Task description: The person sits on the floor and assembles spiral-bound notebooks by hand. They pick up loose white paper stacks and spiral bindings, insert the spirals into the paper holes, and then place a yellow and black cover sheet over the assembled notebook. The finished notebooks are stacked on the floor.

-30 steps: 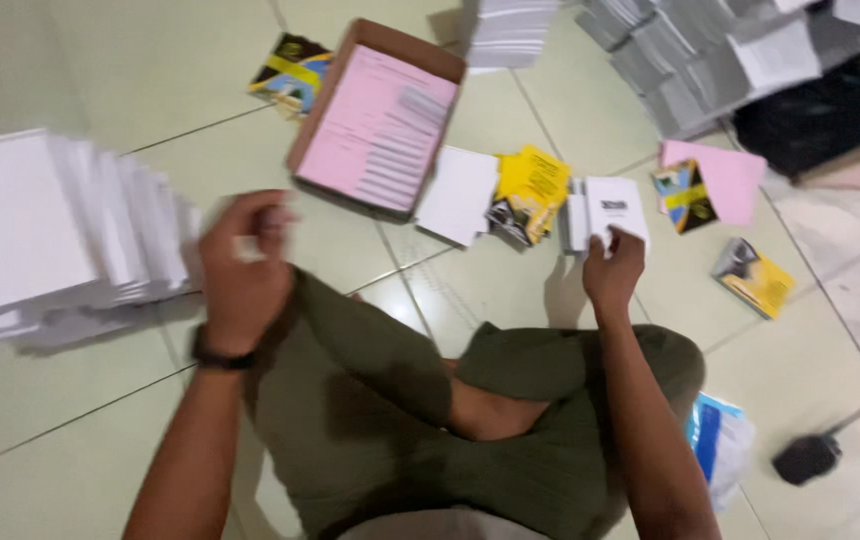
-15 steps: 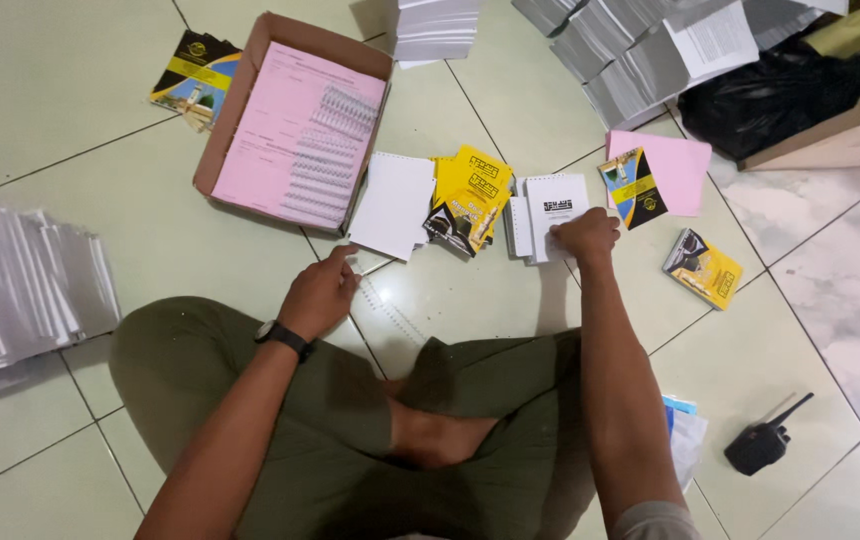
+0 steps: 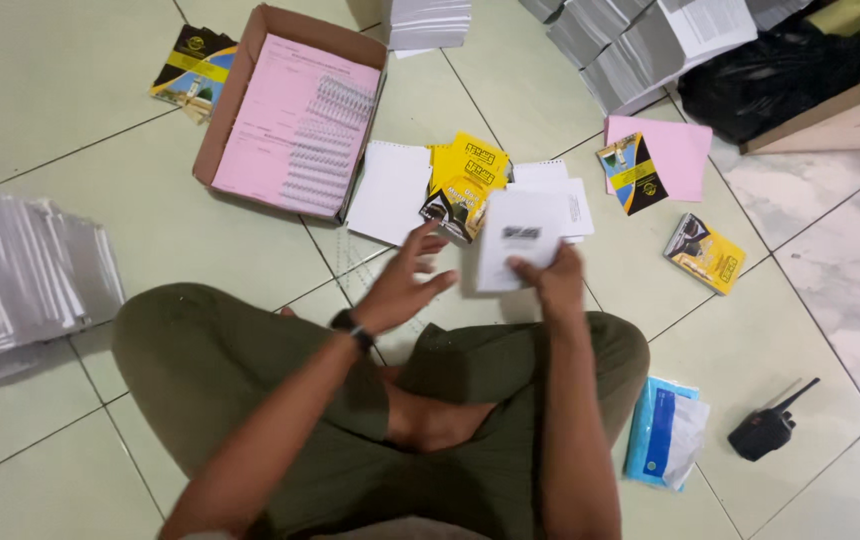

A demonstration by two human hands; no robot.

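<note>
At the bottom of the frame the person sits cross-legged on the pale green tiled floor (image 3: pixel 70 130), olive trousers filling the lower middle. To the lower right lie a blue and white plastic packet (image 3: pixel 662 432) and, just beyond it, a small black handheld radio with a stub aerial (image 3: pixel 768 428).

Above the knees, at the centre of the frame, the right hand (image 3: pixel 550 283) pinches a thin white paper booklet with a dark printed block near its top (image 3: pixel 516 240), lifted off the floor and tilted toward the camera. Half a second ago that hand pressed down on the white stack on the tiles — the booklet has since come up. The left hand (image 3: pixel 402 285), a black watch at its wrist, has swung in from the left with fingers spread wide and empty, just beside the booklet's left edge — whether it touches is unclear.

Behind the booklet lie a stack of white spiral-punched sheets (image 3: pixel 390 190), yellow and black printed covers (image 3: pixel 465 180) and more white pages. Left of centre is a shallow brown cardboard box holding pink sheets and wire spiral bindings (image 3: pixel 295 115). At mid-left a fanned pile of white booklets (image 3: pixel 20 280) spreads out. Grey-white paper stacks (image 3: pixel 640 50) line the upper right, beside a black plastic bag (image 3: pixel 780 75).
</note>
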